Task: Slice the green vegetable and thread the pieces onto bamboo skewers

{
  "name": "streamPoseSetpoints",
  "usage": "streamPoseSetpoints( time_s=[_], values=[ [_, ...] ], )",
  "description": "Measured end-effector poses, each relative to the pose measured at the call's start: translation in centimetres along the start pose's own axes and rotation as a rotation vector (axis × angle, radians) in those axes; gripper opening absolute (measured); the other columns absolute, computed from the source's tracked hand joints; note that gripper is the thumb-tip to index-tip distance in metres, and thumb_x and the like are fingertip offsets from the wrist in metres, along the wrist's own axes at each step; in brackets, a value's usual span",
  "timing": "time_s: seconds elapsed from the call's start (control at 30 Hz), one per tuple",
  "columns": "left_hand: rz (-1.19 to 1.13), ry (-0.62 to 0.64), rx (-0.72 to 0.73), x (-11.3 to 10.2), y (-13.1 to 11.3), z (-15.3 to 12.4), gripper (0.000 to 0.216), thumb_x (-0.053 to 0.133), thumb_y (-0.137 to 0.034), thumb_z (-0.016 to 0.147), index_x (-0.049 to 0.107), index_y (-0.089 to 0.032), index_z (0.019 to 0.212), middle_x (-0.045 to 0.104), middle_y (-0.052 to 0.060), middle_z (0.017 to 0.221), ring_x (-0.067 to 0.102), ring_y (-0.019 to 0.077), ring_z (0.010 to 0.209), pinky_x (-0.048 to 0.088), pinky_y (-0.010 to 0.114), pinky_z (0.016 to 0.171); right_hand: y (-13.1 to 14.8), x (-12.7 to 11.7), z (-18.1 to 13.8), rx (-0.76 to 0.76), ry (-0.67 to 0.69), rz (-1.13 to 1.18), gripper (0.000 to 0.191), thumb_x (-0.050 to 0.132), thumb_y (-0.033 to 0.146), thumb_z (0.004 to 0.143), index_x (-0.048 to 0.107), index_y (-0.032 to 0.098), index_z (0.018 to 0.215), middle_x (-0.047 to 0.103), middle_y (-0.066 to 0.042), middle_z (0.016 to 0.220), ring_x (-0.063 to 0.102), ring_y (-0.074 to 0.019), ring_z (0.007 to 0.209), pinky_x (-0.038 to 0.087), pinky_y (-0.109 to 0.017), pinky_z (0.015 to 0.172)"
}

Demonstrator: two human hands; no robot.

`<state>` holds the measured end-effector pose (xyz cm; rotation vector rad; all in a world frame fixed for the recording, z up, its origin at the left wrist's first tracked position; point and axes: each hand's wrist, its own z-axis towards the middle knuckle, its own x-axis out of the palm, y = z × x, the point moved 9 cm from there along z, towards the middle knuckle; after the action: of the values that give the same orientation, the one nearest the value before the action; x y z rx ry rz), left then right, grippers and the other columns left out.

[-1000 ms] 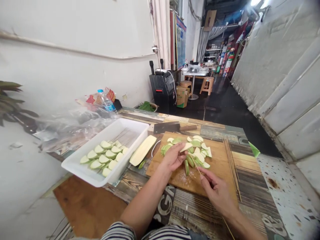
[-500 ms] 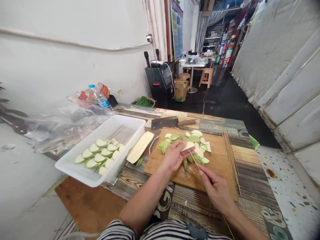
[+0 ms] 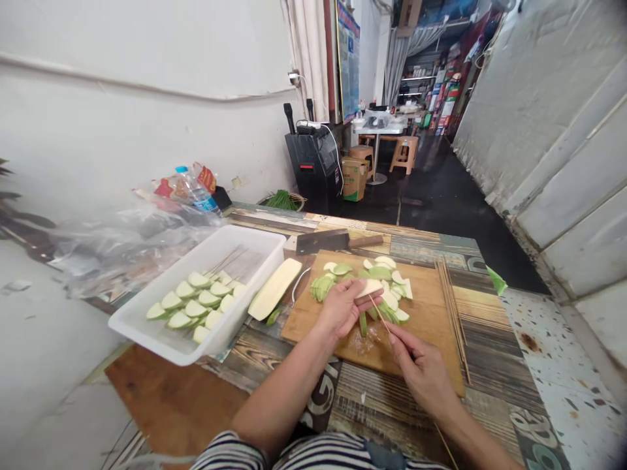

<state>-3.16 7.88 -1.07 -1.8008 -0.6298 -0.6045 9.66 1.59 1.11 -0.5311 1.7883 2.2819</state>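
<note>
Above the cutting board (image 3: 421, 339), my left hand (image 3: 343, 305) pinches a pale vegetable slice (image 3: 371, 287) with green skin, perhaps zucchini. My right hand (image 3: 421, 359) grips a thin wooden skewer (image 3: 381, 314), whose tip meets the slice's near edge; whether it has gone in I cannot tell. The skewer's other end sticks out below my right wrist. More cut slices (image 3: 323, 286) lie on the board behind and beside my left hand. A white plastic tub (image 3: 196, 349) on the left holds several rows of slices on skewers (image 3: 198, 300).
A cleaver (image 3: 323, 241) lies behind the board. A halved zucchini-like piece (image 3: 275, 290) rests between tub and board. Loose skewers (image 3: 453, 320) lie along the board's right side. Plastic bags (image 3: 132, 241) and a water bottle (image 3: 198, 192) stand at the back left. Beyond the table is a black speaker (image 3: 313, 160).
Almost nothing differs. My hands keep the slice and skewer in nearly the same position, and the view has shifted very slightly.
</note>
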Motion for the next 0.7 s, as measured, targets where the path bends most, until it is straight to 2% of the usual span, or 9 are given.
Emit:
streamPoseSetpoints(
  time_s=[0.1, 0.2, 0.33, 0.5, 0.7],
  values=[
    [0.007, 0.008, 0.0, 0.0, 0.1, 0.0, 0.006, 0.06, -0.014, 0.077, 0.055, -0.01, 0.077, 0.067, 0.009, 0.083, 0.066, 0.0225, 0.082, 0.053, 0.039, 0.081, -0.2, 0.0, -0.1, 0.017, -0.004, 0.01, 0.036, 0.047, 0.034, 0.084, 0.067, 0.014, 0.105, 0.072, -0.01, 0.085, 0.066, -0.0206, 0.073, 0.054, -0.031, 0.067],
    [0.006, 0.011, 0.009, 0.1, 0.0, 0.0, 0.007, 0.061, -0.014, 0.076, 0.055, -0.01, 0.076, 0.067, 0.008, 0.081, 0.067, 0.0217, 0.08, 0.053, 0.038, 0.08, -0.5, 0.1, -0.2, 0.041, 0.0, 0.021, 0.037, 0.047, 0.035, 0.083, 0.067, 0.013, 0.105, 0.069, -0.008, 0.071, 0.063, -0.0194, 0.064, 0.05, -0.029, 0.058],
    [0.01, -0.001, 0.01, 0.1, 0.1, 0.0, 0.007, 0.061, -0.014, 0.076, 0.056, -0.01, 0.075, 0.066, 0.007, 0.08, 0.067, 0.0214, 0.078, 0.054, 0.036, 0.077, -1.3, 0.7, -0.3, 0.093, 0.031, 0.085, 0.035, 0.046, 0.037, 0.084, 0.065, 0.012, 0.098, 0.05, 0.0, 0.05, 0.049, -0.015, 0.05, 0.038, -0.024, 0.045],
    [0.011, 0.002, 0.007, 0.1, 0.1, 0.0, 0.007, 0.06, -0.014, 0.076, 0.056, -0.009, 0.073, 0.066, 0.008, 0.081, 0.066, 0.0219, 0.079, 0.054, 0.036, 0.078, -2.2, 1.7, -0.5, 0.204, 0.075, 0.256, 0.034, 0.046, 0.043, 0.084, 0.059, 0.013, 0.091, 0.03, 0.007, 0.049, 0.028, -0.0087, 0.042, 0.021, -0.022, 0.04],
    [0.007, 0.0, 0.007, 0.1, 0.0, -0.1, 0.005, 0.06, -0.013, 0.076, 0.057, -0.009, 0.073, 0.066, 0.008, 0.081, 0.066, 0.0216, 0.079, 0.054, 0.036, 0.078, -2.2, 2.4, -0.4, 0.281, 0.109, 0.408, 0.037, 0.049, 0.05, 0.08, 0.056, 0.014, 0.083, 0.028, 0.008, 0.047, 0.023, -0.0064, 0.042, 0.016, -0.019, 0.039]
  ],
)
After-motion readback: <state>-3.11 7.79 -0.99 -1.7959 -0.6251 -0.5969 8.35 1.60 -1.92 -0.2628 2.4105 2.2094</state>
